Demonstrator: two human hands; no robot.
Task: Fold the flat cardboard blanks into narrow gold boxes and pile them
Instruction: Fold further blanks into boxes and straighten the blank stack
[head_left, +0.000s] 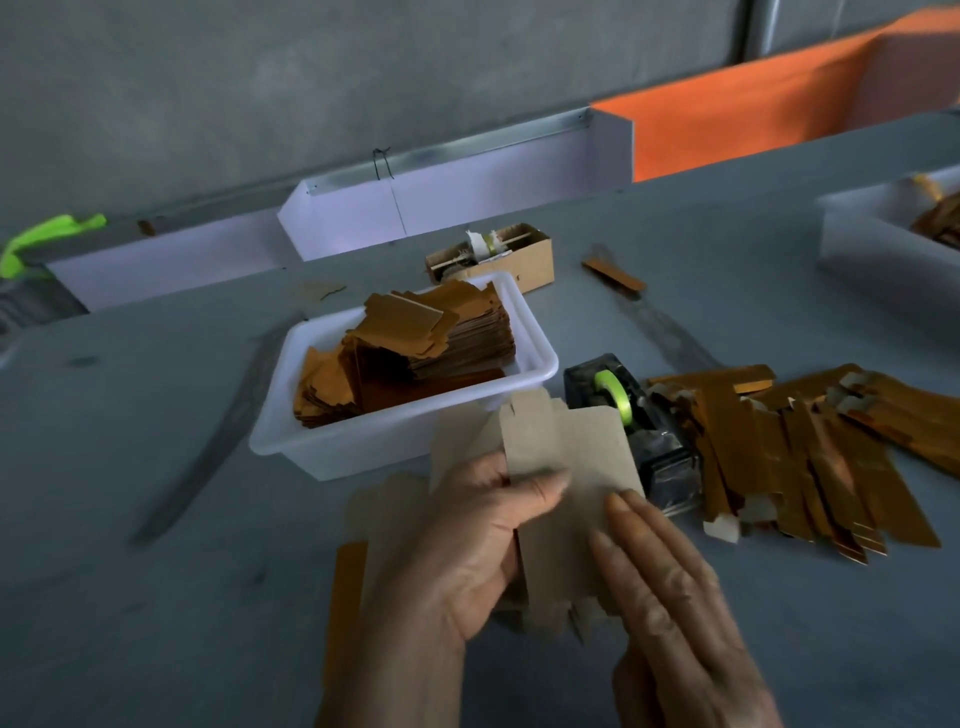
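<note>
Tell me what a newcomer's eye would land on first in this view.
First, the two hands at bottom centre: the left hand grips a flat cardboard blank, plain side up, while the right hand lies on it with straight fingers. Next, the white tub behind them, stacked with gold blanks. Then the pile of narrow gold boxes at right, beside a black tape dispenser with a green roll.

Dim, cool, even light, soft faint shadows, motion blur throughout, wide-angle bending toward the edges, no glare

tape dispenser (631, 415) | small brown carton (493, 260) | green clamp (41, 241)
</note>
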